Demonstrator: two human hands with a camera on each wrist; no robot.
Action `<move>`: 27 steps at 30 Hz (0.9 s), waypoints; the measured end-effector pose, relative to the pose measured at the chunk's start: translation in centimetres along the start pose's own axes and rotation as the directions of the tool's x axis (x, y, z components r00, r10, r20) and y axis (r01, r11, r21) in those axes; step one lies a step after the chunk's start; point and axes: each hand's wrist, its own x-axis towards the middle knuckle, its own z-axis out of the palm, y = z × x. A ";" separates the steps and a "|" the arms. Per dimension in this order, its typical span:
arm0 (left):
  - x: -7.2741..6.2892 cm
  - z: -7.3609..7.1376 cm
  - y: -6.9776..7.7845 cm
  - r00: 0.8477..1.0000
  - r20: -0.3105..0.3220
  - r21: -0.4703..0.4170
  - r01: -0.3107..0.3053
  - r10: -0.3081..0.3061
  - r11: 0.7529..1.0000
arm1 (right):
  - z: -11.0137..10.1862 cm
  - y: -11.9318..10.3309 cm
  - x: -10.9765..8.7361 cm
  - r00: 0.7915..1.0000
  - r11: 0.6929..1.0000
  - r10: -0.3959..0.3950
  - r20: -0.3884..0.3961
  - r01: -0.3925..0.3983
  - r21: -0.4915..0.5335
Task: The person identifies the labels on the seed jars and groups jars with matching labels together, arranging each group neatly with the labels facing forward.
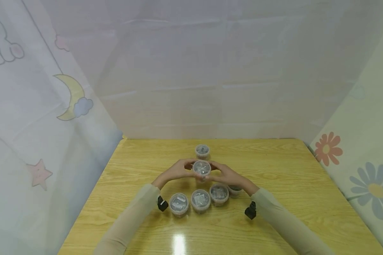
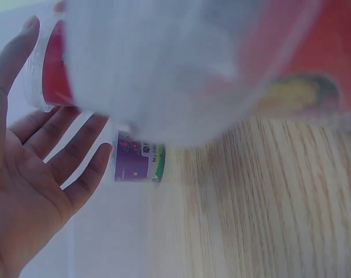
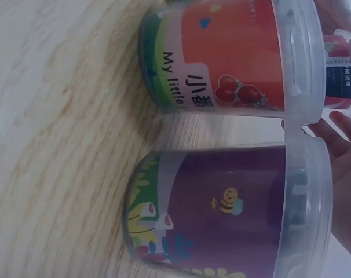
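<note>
A small plastic tub (image 1: 201, 168) with a clear lid and grey packets under it is held up between both hands. My left hand (image 1: 178, 170) grips its left side, thumb nearer me and fingers beyond. From the right, my right hand (image 1: 226, 175) grips the same tub. Its red label shows in the left wrist view as a red tub (image 2: 57, 66), and partly in the right wrist view as a red tub (image 3: 339, 75) at the edge. Behind it on the table stands another lidded tub (image 1: 202, 150); a purple tub (image 2: 138, 155) appears below the left fingers.
Nearer me stand lidded tubs: a left one (image 1: 179, 204), a middle one (image 1: 200, 200), a right one (image 1: 219, 194) and one partly under the right wrist (image 1: 235, 190). A tomato-label tub (image 3: 233, 58) and purple tub (image 3: 227, 202) fill the right wrist view. The wooden table (image 1: 274, 163) meets cloth walls.
</note>
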 end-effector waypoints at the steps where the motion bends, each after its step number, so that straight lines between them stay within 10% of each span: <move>1: 0.1 0.0 0.1 1.000 -0.002 -0.003 -0.004 0.004 1.000 | 0.0 0.1 0.0 1.000 1.000 0.000 -0.004 0.000 -0.010; 16: 0.5 0.1 0.6 1.000 -0.003 -0.037 -0.022 0.022 0.999 | -0.2 -2.4 -0.3 0.997 1.000 -0.024 -0.074 0.023 -0.012; 27: 0.3 0.0 1.0 0.999 0.026 -0.044 -0.032 0.033 0.999 | 0.1 0.3 0.4 0.996 0.999 -0.006 -0.094 0.010 0.042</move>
